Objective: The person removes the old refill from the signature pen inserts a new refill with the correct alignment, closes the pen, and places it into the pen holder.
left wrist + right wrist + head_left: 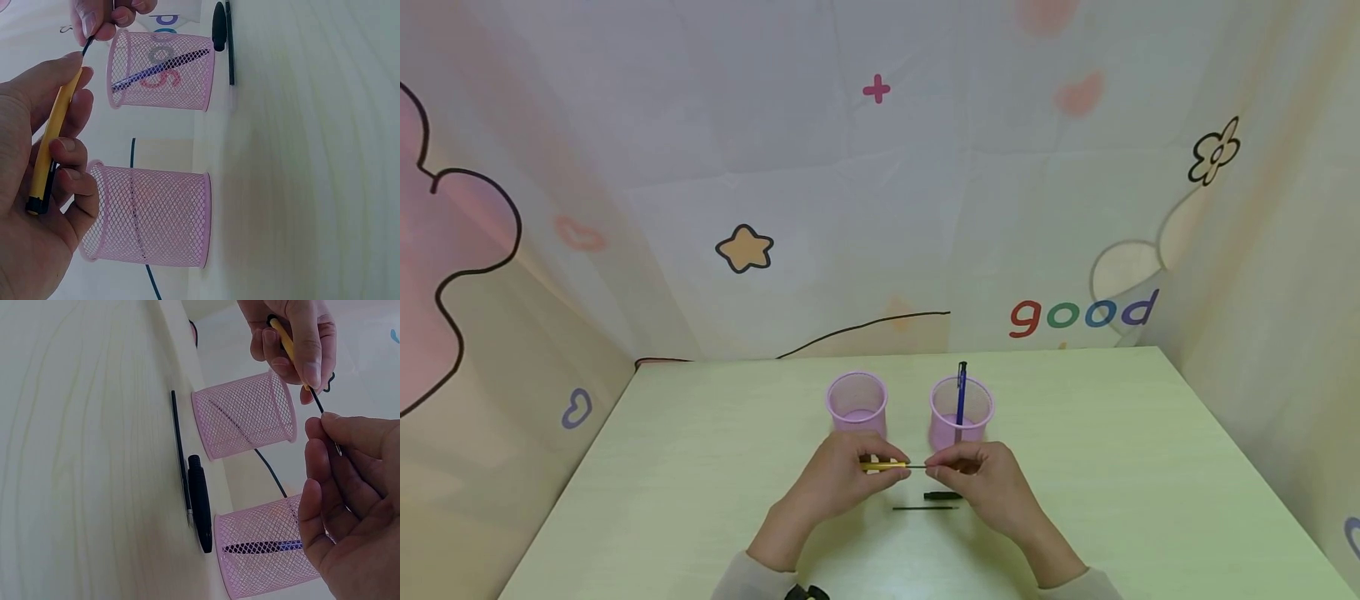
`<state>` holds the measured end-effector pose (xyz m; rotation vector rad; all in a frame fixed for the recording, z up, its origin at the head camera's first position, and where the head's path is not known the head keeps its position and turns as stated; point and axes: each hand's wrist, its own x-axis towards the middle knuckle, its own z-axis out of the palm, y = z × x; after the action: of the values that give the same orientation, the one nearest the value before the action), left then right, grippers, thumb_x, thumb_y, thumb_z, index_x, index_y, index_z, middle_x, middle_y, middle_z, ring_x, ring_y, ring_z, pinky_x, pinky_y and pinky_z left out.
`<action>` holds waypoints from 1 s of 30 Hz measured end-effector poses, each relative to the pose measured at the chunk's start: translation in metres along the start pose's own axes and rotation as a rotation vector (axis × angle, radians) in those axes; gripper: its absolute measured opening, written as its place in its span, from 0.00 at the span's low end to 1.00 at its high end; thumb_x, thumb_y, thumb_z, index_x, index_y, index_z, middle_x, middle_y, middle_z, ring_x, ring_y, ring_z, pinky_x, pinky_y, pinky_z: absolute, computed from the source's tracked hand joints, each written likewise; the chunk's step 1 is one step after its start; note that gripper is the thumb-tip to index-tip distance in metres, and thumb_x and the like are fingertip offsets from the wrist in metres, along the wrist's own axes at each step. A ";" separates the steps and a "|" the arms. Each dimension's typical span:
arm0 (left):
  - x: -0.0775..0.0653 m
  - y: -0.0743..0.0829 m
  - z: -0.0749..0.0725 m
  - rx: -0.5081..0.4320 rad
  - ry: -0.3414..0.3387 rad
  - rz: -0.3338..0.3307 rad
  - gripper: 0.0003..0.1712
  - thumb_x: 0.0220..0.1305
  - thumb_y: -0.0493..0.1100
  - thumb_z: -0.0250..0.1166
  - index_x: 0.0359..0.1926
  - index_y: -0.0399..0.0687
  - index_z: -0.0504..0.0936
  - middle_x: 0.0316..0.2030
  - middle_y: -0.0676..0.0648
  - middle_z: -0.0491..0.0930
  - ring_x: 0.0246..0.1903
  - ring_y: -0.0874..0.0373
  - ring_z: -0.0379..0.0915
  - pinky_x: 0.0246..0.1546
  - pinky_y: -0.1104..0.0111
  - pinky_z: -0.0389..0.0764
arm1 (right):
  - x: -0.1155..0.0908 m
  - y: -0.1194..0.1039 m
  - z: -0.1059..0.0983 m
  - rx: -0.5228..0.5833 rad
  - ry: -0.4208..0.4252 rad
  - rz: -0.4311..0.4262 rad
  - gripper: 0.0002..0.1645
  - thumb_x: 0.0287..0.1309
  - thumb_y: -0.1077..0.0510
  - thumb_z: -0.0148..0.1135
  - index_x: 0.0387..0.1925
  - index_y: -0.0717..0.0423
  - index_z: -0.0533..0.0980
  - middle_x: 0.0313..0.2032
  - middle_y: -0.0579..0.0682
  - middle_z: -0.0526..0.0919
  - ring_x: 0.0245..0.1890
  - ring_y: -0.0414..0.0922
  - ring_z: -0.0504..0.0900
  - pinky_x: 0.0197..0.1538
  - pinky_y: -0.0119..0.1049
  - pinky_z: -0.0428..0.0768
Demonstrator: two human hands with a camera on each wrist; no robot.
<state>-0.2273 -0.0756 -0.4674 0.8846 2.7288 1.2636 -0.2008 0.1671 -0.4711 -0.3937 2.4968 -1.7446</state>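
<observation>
From my remote seat, I judge the pen work to be partway along. The left hand (844, 467) curls round the yellow barrel (55, 128), thumb and fingers closed on it, while the right hand (994, 479) pinches a thin dark refill (317, 400) between thumb and forefinger. The refill bridges the gap between the hands, one end at the barrel's mouth and its metal tip lying toward the right palm; I cannot tell whether it is sliding in or out, or how deep it sits. On the table (700, 467), a second refill (179, 444) and a black pen piece (199, 503) lie just beside each other, not joined to anything. Behind the hands, a blue pen (961, 398) stands in the right pink cup (981, 408), so that one looks finished with; the left pink cup (150, 219) is apart from it. What remains, I reckon, is this yellow pen and the loose parts.
</observation>
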 end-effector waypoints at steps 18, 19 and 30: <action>0.000 0.002 0.001 0.041 0.021 0.056 0.05 0.65 0.49 0.74 0.41 0.62 0.93 0.32 0.65 0.85 0.32 0.72 0.77 0.34 0.75 0.79 | 0.000 -0.002 0.001 -0.002 0.003 -0.001 0.06 0.60 0.60 0.74 0.38 0.58 0.88 0.35 0.52 0.90 0.35 0.44 0.87 0.38 0.30 0.82; 0.000 0.002 0.002 0.041 0.021 0.059 0.05 0.65 0.49 0.74 0.41 0.62 0.93 0.32 0.65 0.85 0.32 0.72 0.76 0.34 0.75 0.79 | 0.000 -0.002 0.001 0.000 0.002 -0.003 0.07 0.60 0.59 0.74 0.38 0.59 0.88 0.35 0.52 0.90 0.35 0.44 0.87 0.38 0.30 0.82; 0.000 0.003 0.001 0.042 0.029 0.066 0.04 0.65 0.48 0.73 0.40 0.62 0.93 0.31 0.65 0.85 0.32 0.72 0.76 0.33 0.75 0.78 | 0.000 -0.004 0.001 -0.003 -0.001 0.010 0.09 0.60 0.58 0.75 0.39 0.59 0.88 0.36 0.52 0.90 0.34 0.40 0.86 0.38 0.30 0.83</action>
<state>-0.2257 -0.0736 -0.4660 0.9760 2.7797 1.2441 -0.1998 0.1654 -0.4681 -0.3810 2.4965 -1.7372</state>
